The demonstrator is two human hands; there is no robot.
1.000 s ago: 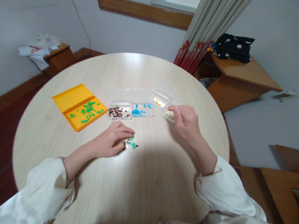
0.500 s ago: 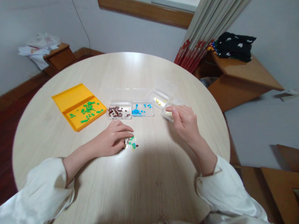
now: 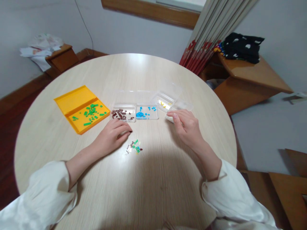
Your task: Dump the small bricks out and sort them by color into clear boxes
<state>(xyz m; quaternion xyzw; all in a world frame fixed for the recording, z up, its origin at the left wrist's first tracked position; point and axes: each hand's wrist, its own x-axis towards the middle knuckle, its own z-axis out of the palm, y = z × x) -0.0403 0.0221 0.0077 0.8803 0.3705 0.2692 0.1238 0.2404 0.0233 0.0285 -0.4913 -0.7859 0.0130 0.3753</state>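
My left hand (image 3: 111,135) lies on the round table (image 3: 153,179) with its fingers curled together. Its fingertips point at the clear box of brown pieces (image 3: 123,114), and whether a piece is pinched in them is hidden. A small pile of mixed pieces (image 3: 134,148) lies just right of and below that hand, apart from it. My right hand (image 3: 184,126) rests over the near end of a clear box of pale pieces (image 3: 182,105), thumb at its edge, hiding most of the contents.
An open yellow box (image 3: 72,102) with green pieces sits at the left. Clear boxes of blue pieces (image 3: 146,112) and yellow pieces (image 3: 164,103) stand in the row. A wooden side table (image 3: 249,76) with dark cloth stands at the right, beside folded panels.
My left hand has lifted off the mixed pile and drawn up and left toward the brown box, uncovering the pile. My right hand has slid slightly left and down over the pale-piece box.
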